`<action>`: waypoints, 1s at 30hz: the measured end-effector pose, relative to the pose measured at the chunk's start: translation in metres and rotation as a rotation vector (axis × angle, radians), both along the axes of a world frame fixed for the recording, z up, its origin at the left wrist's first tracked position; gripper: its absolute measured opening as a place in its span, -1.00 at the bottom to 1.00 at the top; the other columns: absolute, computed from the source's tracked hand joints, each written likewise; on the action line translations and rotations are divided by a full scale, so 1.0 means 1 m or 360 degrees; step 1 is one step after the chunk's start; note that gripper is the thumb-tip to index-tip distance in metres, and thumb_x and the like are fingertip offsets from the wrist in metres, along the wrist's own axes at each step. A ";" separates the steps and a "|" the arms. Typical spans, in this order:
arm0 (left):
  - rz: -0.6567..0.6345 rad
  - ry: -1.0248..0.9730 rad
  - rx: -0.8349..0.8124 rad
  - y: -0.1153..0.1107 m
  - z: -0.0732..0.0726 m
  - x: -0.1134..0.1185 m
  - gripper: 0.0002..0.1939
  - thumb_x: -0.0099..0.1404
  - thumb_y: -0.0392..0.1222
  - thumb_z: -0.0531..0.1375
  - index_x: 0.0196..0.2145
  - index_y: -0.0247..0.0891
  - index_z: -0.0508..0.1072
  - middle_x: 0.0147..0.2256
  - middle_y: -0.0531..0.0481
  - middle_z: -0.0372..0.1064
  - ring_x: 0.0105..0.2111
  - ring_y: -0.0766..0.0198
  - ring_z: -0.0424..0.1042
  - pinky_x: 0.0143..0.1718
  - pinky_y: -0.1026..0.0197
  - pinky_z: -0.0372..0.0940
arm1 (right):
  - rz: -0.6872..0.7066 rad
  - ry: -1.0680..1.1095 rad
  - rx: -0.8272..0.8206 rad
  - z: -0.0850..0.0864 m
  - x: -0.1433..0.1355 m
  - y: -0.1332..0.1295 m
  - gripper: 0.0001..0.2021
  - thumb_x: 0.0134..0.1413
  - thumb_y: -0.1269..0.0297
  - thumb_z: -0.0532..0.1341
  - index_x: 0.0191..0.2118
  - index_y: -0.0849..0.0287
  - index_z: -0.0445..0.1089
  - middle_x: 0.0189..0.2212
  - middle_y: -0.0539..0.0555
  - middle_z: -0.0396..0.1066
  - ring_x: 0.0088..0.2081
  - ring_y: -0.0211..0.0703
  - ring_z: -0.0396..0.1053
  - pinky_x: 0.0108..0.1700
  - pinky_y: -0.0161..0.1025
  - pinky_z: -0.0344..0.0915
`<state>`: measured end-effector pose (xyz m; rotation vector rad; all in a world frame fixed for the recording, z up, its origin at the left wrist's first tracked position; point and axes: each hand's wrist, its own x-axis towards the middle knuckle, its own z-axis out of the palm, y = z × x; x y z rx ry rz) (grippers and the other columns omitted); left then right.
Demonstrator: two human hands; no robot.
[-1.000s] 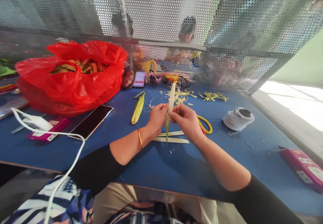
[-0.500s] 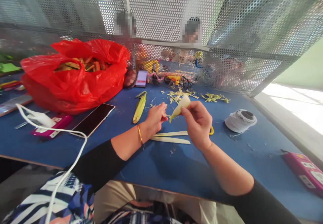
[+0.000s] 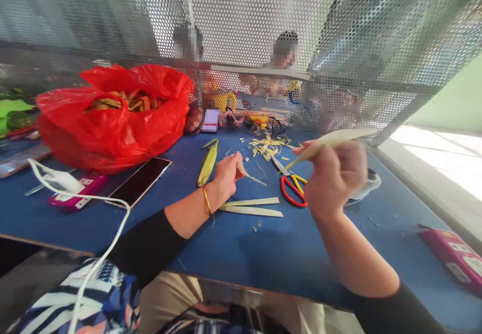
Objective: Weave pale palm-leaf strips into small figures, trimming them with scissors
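My right hand (image 3: 335,178), blurred by motion, is closed on a broad pale corn husk leaf (image 3: 344,135) raised above the table. Pinched in my left hand (image 3: 227,173) is a thin, narrow husk strip (image 3: 251,176) that points right. Scissors (image 3: 293,191) with one red and one yellow handle loop lie between my hands, close to the right one. Two long pale husk strips (image 3: 256,211) rest just below my left hand. Beside that hand, on its left, lies a bundled greenish husk (image 3: 208,164). Partly hidden behind my right hand is a white thread spool (image 3: 369,186).
A red plastic bag (image 3: 150,133) full of husks stands at the back left. A dark phone (image 3: 141,182), a pink power bank (image 3: 81,191) and a white cable lie left. Husk scraps (image 3: 266,148) lie beyond the scissors. People sit behind the perforated metal screen (image 3: 248,7).
My right hand has moved right and slightly up with the husk leaf, away from my left hand. The scissors have come into view. A narrow strip now trails from my left hand.
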<state>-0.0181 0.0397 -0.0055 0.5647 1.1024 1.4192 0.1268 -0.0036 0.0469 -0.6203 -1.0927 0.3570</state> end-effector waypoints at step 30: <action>-0.0723 -0.0384 0.0080 -0.013 0.010 0.009 -0.82 0.19 -0.36 0.14 -0.37 -0.26 0.56 -0.32 -0.05 0.54 -0.32 0.30 0.45 -0.38 0.33 0.25 | 0.0512 -0.0899 -0.1230 -0.041 -0.008 0.021 -0.68 -0.09 -0.03 0.18 -0.56 0.12 0.23 -0.58 -0.05 0.24 -0.48 -0.25 0.21 -0.41 -0.29 0.15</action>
